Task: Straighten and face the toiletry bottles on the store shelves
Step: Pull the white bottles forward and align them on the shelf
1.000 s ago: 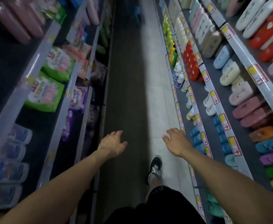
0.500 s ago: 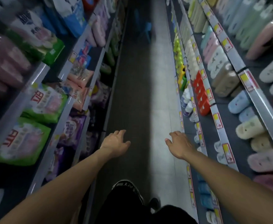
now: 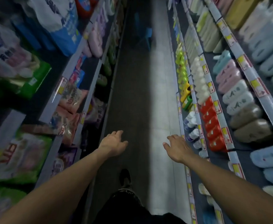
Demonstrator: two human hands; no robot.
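Observation:
I look down a narrow store aisle. My left hand [image 3: 114,143] hangs over the dark floor, fingers loosely spread, holding nothing. My right hand [image 3: 177,147] is stretched forward by the low right shelf edge, also spread and holding nothing. Just beyond it stand small white bottles with purple caps [image 3: 191,125]. Further along that shelf are yellow-green bottles [image 3: 181,70] and a row of cream bottles [image 3: 200,81]. Red packs [image 3: 212,126] fill the shelf beside the small bottles.
Right shelves [image 3: 218,109] carry price tags and rows of slippers [image 3: 239,101] in pastel colours. Left shelves [image 3: 56,101] hold soft packs in green, pink and blue wrapping. A blue stool [image 3: 146,36] stands far down the aisle. My shoe [image 3: 124,177] is on the floor below.
I have walked forward down the aisle; the shelf goods slid toward me and downward. Both hands stay outstretched and spread, holding nothing.

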